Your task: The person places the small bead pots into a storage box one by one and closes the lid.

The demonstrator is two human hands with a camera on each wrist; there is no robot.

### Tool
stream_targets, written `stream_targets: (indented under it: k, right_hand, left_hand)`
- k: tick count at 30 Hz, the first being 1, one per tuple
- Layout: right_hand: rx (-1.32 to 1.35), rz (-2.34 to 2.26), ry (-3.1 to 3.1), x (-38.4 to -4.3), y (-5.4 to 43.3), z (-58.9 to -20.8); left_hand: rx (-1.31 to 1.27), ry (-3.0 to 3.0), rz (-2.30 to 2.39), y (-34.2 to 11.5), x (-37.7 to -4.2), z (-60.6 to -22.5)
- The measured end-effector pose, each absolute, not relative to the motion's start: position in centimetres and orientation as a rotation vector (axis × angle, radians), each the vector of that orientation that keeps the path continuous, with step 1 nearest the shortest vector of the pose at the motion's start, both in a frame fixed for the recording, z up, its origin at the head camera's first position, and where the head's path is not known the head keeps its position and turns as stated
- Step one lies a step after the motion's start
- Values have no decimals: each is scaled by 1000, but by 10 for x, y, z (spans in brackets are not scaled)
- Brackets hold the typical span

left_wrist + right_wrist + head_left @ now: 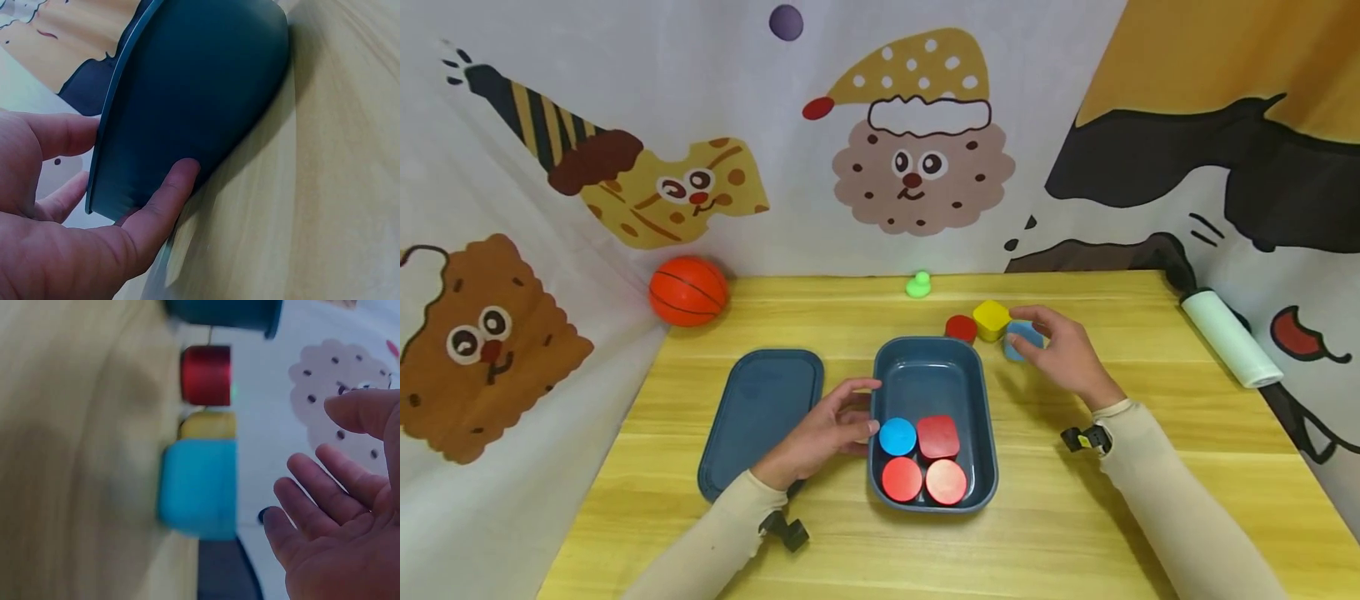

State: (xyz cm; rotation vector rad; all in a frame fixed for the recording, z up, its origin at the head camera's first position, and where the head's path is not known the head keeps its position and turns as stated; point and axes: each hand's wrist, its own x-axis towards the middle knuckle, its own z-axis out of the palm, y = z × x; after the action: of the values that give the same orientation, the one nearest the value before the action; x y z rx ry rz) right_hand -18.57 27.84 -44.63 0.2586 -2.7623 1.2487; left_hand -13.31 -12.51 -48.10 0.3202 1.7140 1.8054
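A dark blue rectangular box (931, 387) stands uncovered on the table. Four small tub-like pieces sit in its near half: a round blue one (898, 437), a square red one (937, 437) and two round red ones (902, 479). At the box's left side, my left hand (823, 432) touches the wall and rim with extended fingers. My right hand (1067, 354) hovers by a light blue rounded-square piece (199, 487), thumb and fingers spread apart. The right wrist view shows a gap between hand and piece. Beside it stand a yellow piece (992, 320) and a round red piece (961, 327).
A flat dark blue lid (763, 417) lies left of the box, partly beneath my left forearm. At the back are a small green duck-like toy (918, 285) and an orange basketball (688, 291). A white roll (1231, 337) lies at the right edge, before the printed cloth.
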Motion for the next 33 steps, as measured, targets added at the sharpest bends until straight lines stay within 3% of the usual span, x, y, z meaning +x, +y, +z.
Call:
stream_targets:
  k: [20, 33]
  right_hand:
    - [169, 1263, -3051, -201, 311, -471]
    - [114, 1295, -3021, -196, 313, -464]
  left_hand:
    - [321, 1721, 1803, -124, -133, -482]
    - [327, 1711, 1804, -125, -135, -484]
